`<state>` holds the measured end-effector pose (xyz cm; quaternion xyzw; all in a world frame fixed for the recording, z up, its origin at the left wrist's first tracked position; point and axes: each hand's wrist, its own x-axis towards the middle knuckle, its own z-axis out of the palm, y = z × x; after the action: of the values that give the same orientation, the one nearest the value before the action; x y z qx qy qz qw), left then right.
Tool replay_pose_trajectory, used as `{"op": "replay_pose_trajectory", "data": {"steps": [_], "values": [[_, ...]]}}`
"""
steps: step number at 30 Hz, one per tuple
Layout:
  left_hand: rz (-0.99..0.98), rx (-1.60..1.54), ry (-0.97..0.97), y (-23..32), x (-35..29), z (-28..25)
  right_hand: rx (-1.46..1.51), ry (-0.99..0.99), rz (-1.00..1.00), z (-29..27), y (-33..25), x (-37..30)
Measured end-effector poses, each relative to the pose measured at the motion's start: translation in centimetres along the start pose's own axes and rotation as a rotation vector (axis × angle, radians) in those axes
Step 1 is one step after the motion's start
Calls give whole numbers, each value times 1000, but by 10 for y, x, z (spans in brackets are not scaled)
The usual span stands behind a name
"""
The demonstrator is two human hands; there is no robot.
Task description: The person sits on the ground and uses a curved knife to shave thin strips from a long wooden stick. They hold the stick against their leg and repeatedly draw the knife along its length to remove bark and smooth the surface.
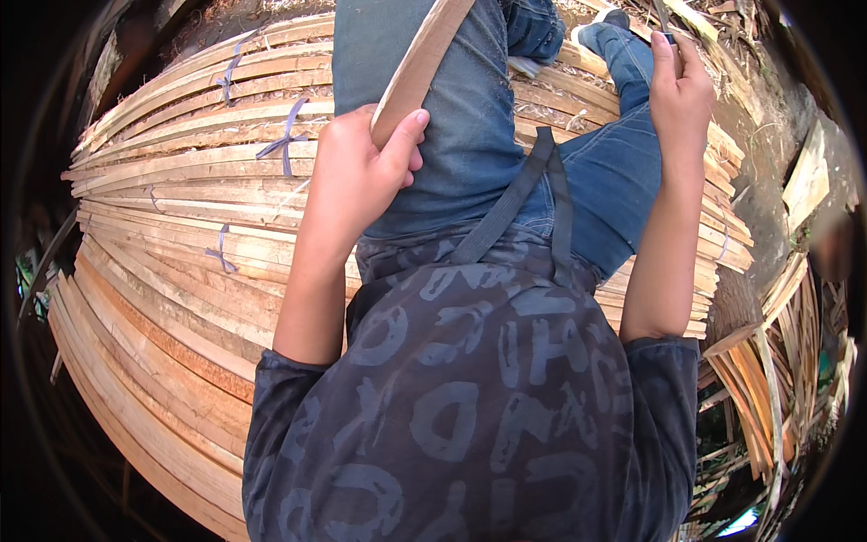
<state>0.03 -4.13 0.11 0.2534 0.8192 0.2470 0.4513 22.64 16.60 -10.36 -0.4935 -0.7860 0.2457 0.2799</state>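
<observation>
My left hand (366,172) is closed around the lower end of a flat wooden slat (421,68). The slat slants up and to the right across my thigh, past the top of the picture. Off to the right, my raised right hand (679,86) is closed on a narrow dark tool (664,20). It looks like a knife, but the fingers and the picture's edge hide most of it. Between my hands are my legs in blue jeans (452,154), with a black strap (515,203) lying over the lap.
Bundles of wooden slats (181,253) spread beneath and around me, several tied with purple strips (285,140). A cut log end (733,336) and loose thin strips (768,397) lie to the right. Wood shavings (560,113) are scattered beyond my legs.
</observation>
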Motion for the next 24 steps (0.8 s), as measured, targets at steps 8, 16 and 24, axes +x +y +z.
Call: {"op": "replay_pose_trajectory", "data": {"steps": [8, 16, 24], "values": [[33, -28, 22, -6, -2, 3, 309, -212, -13, -3, -61, -48], [49, -4, 125, -15, -25, -6, 253, -319, -266, 17, -106, -50], [79, 88, 154, -15, -16, -4, -84, -197, -523, 24, -81, -20]]}}
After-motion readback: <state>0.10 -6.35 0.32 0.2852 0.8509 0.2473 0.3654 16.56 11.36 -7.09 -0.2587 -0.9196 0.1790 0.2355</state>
